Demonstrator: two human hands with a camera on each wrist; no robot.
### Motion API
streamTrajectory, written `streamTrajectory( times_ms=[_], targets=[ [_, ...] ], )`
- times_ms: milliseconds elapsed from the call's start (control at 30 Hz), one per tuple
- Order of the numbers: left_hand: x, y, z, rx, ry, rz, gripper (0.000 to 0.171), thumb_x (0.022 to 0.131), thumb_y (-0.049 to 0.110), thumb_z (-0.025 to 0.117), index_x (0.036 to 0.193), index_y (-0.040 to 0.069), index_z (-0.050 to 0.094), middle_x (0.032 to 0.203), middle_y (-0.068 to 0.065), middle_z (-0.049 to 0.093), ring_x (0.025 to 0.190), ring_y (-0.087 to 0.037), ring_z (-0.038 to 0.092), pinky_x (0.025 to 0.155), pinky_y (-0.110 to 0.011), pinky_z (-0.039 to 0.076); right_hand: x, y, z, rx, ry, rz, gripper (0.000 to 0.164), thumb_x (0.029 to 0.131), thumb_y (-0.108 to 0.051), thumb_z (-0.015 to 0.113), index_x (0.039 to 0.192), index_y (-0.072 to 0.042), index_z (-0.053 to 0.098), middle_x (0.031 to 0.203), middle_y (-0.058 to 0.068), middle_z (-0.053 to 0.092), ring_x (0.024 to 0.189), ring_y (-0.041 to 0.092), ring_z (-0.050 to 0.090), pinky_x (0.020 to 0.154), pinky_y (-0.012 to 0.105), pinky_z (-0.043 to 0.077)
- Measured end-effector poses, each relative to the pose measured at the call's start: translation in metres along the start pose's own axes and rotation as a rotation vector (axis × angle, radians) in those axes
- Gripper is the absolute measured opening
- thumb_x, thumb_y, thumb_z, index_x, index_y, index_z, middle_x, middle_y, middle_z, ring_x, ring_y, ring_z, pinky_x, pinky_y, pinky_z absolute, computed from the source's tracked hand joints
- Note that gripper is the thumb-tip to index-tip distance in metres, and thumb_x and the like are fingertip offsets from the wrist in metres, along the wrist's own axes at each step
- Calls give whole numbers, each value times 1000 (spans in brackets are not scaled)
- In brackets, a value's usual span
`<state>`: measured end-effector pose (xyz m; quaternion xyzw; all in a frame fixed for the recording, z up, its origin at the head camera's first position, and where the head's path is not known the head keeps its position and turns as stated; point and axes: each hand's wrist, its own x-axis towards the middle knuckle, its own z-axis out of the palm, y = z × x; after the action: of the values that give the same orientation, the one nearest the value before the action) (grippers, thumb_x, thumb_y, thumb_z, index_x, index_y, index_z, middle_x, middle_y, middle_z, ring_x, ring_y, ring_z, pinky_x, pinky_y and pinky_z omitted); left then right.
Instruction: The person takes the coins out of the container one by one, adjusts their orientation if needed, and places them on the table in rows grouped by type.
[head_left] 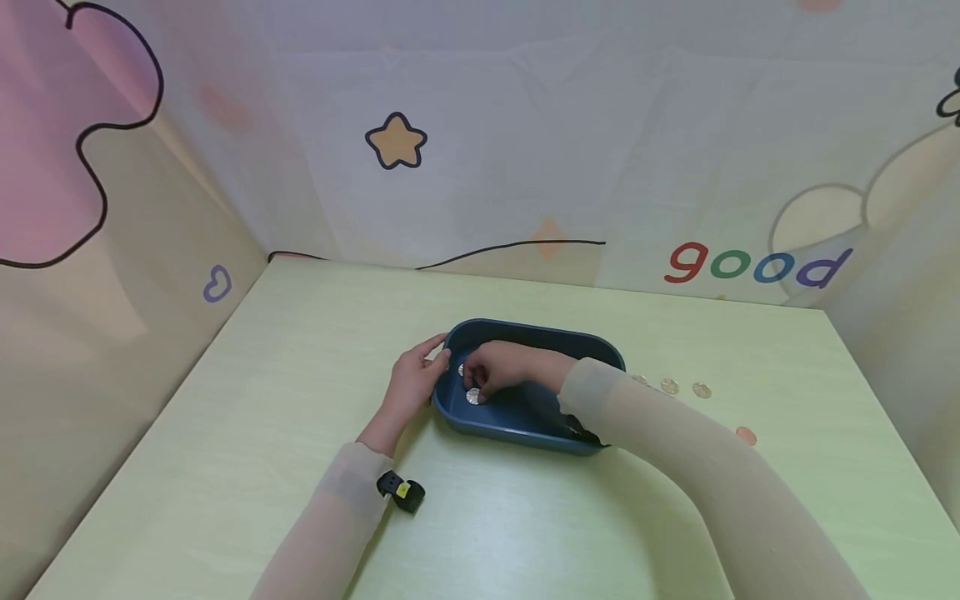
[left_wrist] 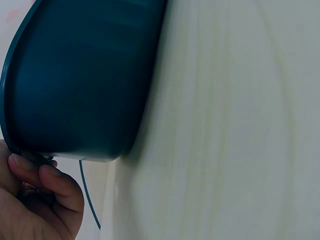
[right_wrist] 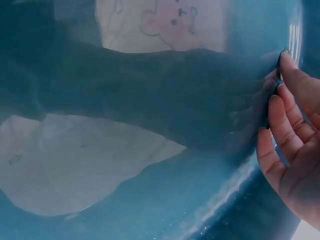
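A dark blue oblong plastic tub (head_left: 517, 430) with rounded corners stands on the table. My left hand (head_left: 411, 379) grips its left end, thumb over the rim; the left wrist view shows curled fingertips (left_wrist: 55, 182) at the edge of the tub (left_wrist: 80, 85). My right hand (head_left: 504, 367) reaches down inside the left end, fingers bent. A shiny coin (head_left: 473, 397) shows at its fingertips, and another coin (head_left: 461, 369) lies partly behind the fingers. In the right wrist view, the fingers (right_wrist: 285, 125) pinch a thin dark edge-on coin (right_wrist: 279, 72) near the tub's wall.
Several coins lie on the table right of the tub, among them a yellowish coin (head_left: 702, 390) and a reddish disc (head_left: 746, 436) beside my right sleeve (head_left: 675, 442). Printed cloth walls (head_left: 487, 150) enclose the back and sides of the pale green table (head_left: 300, 350).
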<state>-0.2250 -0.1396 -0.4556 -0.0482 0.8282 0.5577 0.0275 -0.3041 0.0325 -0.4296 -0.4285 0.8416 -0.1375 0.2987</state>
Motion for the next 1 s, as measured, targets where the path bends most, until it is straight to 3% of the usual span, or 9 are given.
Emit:
streamTrajectory(
  times_ms=[333,567,733,1000],
  targets=[
    [0,1,2,-1,-1,7,44,104,21,57,146,8,57,51,7,40,38,-9,37,44,-22,35,-1,0,-1,3,20,47,13,90,-13,78,98,-5,71,88,5,67,77,11,55,70,18,44],
    [-1,1,1,3,-1,-2,43,105,22,56,146,9,56,51,7,40,38,-9,37,44,-23,35,-3,-4,-10,24,10,58,7,95,-6,70,88,-6,70,85,4,69,73,9,61,71,20,53],
    [0,2,1,5,-4,-9,44,105,22,56,147,9,56,50,7,39,37,-8,37,43,-22,35,-15,-8,-25,43,58,46,12,97,-2,64,87,-4,70,87,6,70,70,10,67,73,24,57],
    [1,-1,1,20,10,2,44,105,21,56,147,8,55,51,6,44,35,-7,37,42,-21,35,-49,-14,-53,68,171,33,11,99,-6,63,89,-4,69,81,7,70,79,32,71,72,24,49]
  ],
)
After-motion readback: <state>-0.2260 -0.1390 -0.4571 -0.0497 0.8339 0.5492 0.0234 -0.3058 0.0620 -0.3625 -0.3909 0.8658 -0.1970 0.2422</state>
